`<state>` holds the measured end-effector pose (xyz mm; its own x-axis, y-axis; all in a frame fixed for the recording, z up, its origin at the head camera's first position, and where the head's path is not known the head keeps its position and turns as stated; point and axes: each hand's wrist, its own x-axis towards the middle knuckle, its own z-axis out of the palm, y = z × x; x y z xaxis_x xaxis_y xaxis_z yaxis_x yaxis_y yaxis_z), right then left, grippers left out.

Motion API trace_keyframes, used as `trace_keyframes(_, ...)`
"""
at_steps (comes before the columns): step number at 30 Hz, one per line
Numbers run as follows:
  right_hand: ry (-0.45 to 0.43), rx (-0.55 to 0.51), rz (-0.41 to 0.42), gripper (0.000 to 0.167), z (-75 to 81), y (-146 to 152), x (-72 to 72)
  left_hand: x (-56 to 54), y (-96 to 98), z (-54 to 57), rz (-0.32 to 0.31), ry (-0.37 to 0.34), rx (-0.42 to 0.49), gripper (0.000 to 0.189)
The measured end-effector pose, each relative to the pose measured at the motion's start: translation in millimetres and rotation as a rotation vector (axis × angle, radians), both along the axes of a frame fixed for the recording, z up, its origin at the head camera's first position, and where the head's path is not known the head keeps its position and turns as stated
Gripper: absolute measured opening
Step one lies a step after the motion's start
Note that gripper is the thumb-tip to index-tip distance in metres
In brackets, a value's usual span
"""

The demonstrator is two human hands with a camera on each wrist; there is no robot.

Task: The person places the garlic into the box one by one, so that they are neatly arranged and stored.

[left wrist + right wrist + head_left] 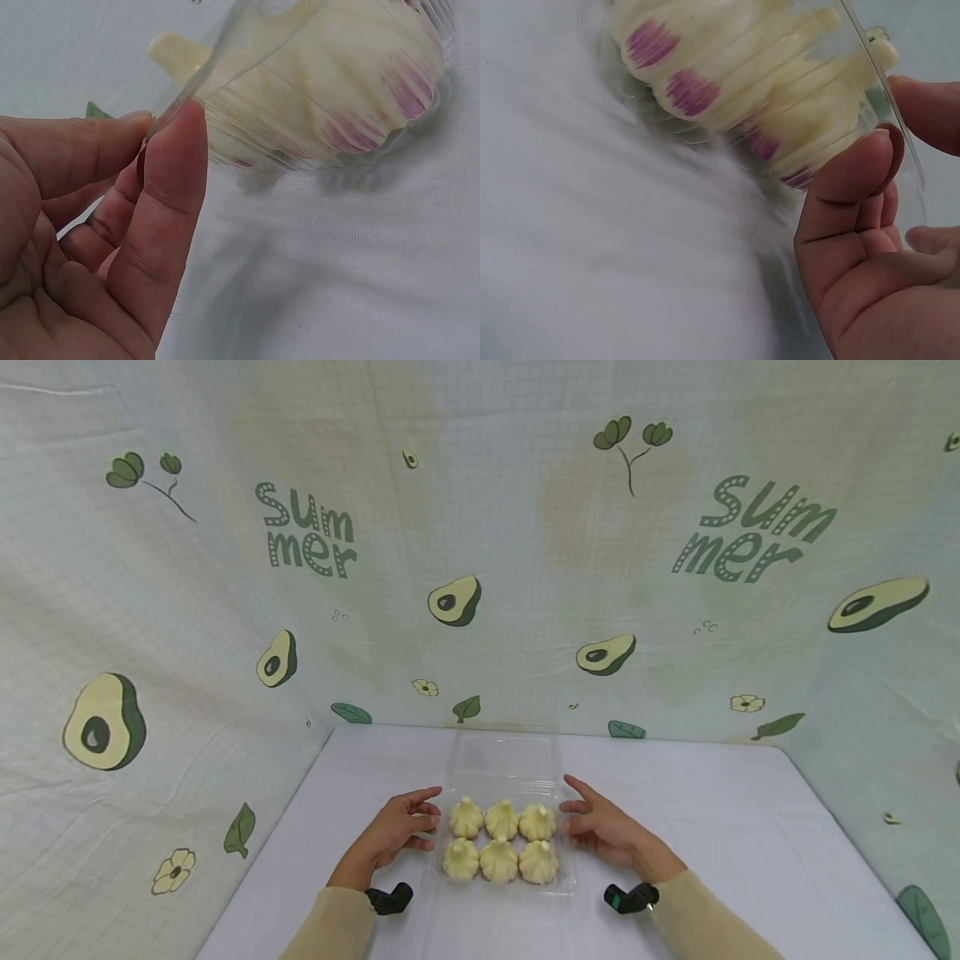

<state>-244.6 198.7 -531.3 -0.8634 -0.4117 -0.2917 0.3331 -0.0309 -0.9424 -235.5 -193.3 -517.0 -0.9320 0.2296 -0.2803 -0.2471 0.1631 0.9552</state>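
A clear plastic clamshell box [564,882] lies on the table with its lid [504,758] folded back. Several pale garlic bulbs [498,860] sit in it in two rows, some with purple streaks in the wrist views. At the box's left side my left hand [393,829] pinches the thin rim between thumb and finger, seen closely in the left wrist view. On the opposite side, my right hand [606,833] has the rim between its thumb and a fingertip [855,165]. The bulbs' far sides are hidden.
White cloth covers the table [675,777]. Behind and beside it hangs a curtain [510,527] printed with avocados, leaves and lettering. A black wrist camera [390,900] is on the left wrist, and another black camera [632,898] is on the right.
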Motion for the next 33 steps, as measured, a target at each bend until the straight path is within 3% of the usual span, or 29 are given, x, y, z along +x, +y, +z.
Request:
trace_keyframes(6, -0.036, -0.061, 0.038, 0.108, -1.6, 1.7, -4.3, -0.8, 0.4, 0.1, -0.009, 0.0, 0.003, 0.063)
trace_keyframes(17, -0.03, -0.073, 0.056, 0.11, -3.1, 3.6, -4.5, -0.7, 0.8, 1.6, -0.009, -0.003, 0.0, 0.063)
trace_keyframes(33, 0.036, -0.062, 0.031, 0.1, -8.7, 5.0, 0.2, 0.4, 0.1, 0.1, -0.015, 0.005, 0.009, 0.063)
